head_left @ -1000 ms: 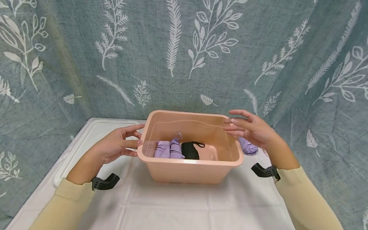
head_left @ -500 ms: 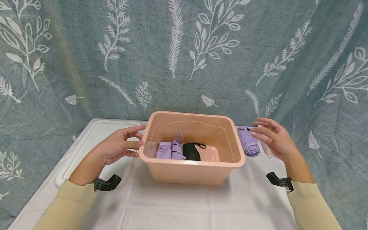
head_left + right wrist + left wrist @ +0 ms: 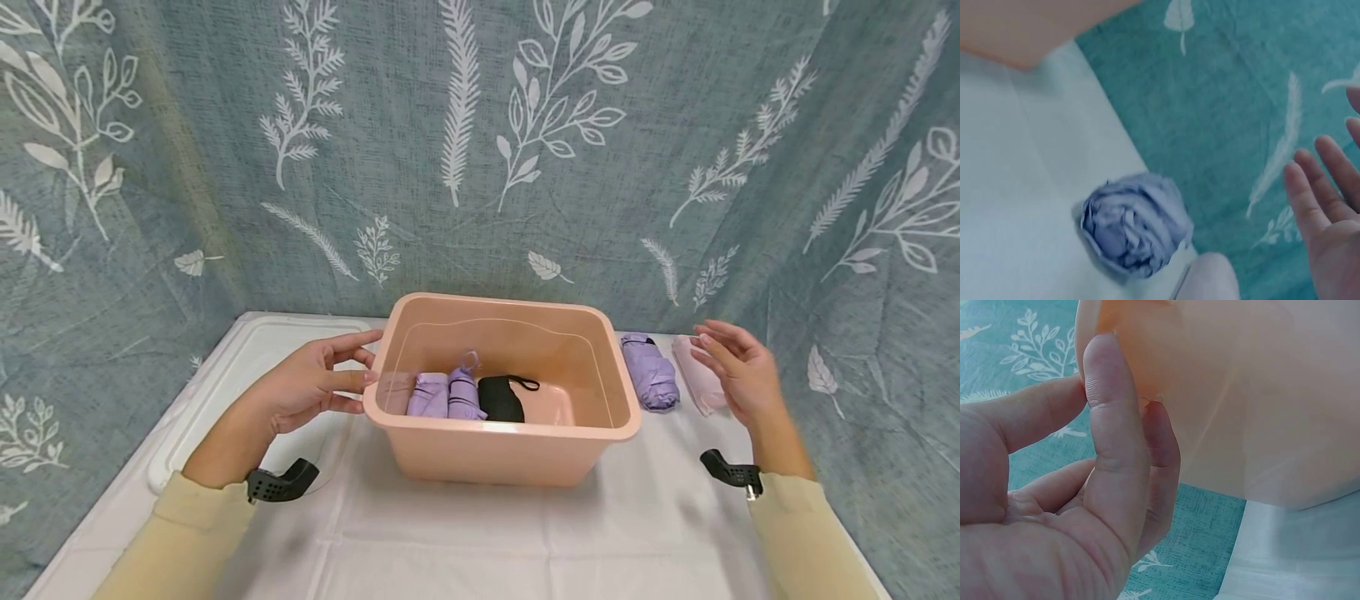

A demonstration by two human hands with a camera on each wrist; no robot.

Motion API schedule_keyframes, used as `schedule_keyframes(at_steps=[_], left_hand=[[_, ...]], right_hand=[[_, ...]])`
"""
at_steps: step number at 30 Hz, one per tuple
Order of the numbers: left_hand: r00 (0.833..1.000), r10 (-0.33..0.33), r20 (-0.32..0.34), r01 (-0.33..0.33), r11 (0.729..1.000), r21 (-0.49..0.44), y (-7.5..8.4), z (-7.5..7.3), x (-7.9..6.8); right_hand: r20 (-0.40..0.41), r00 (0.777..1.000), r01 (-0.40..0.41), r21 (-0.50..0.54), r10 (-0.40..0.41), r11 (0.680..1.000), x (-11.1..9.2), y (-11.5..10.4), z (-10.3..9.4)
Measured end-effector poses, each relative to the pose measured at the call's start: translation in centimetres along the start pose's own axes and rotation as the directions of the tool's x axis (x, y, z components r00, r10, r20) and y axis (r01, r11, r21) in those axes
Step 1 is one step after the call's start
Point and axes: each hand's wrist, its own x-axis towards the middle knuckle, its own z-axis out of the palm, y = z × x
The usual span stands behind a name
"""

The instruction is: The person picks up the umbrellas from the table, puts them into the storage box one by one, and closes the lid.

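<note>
A peach plastic bin [image 3: 495, 454] sits mid-table, open at the top. My left hand [image 3: 315, 383] holds the rim at its left end; in the left wrist view the fingers [image 3: 1113, 419] overlap the rim's edge. Inside the bin, at the left, two rolled purple fabric bundles [image 3: 428, 397] lie beside a black pouch [image 3: 500, 400] with a loop strap. Right of the bin rests another rolled purple bundle [image 3: 649, 373]. My right hand [image 3: 742, 371] hovers with relaxed fingers near a pale pink roll [image 3: 697, 375], which it partly covers, and grips nothing.
A white lid-like panel [image 3: 232, 375] lies on the table at the left, partly behind my left arm. White cloth [image 3: 450, 542] covers the table. A green leaf-patterned curtain [image 3: 420, 125] hangs close behind the bin and along both sides.
My right hand has moved right, from the bin's right rim past the purple bundle to the pink roll, uncovering that bundle. The left hand stays at the rim.
</note>
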Motion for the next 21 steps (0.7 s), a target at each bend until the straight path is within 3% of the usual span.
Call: schedule_keyframes(at_steps=[8,13,17,21], left_hand=[[1.000,0.009,0.000,-0.009,1.000,0.000,0.0,0.0,0.0],[1.000,0.010,0.000,-0.010,1.000,0.000,0.0,0.0,0.0],[1.000,0.006,-0.001,-0.006,1.000,-0.004,0.0,0.0,0.0],[1.000,0.002,-0.001,-0.002,1.000,-0.010,0.0,0.0,0.1]], right_hand=[[-0.159,0.987,-0.041,-0.097,0.025,0.994,0.8,1.7,-1.8],[-0.285,0.955,-0.146,-0.194,0.087,0.970,1.4,2.4,-3.1],[-0.381,0.914,-0.280,-0.344,0.140,0.896,1.9,2.7,-3.9],[-0.423,0.893,-0.380,-0.522,0.155,0.764,2.4,3.2,-4.6]])
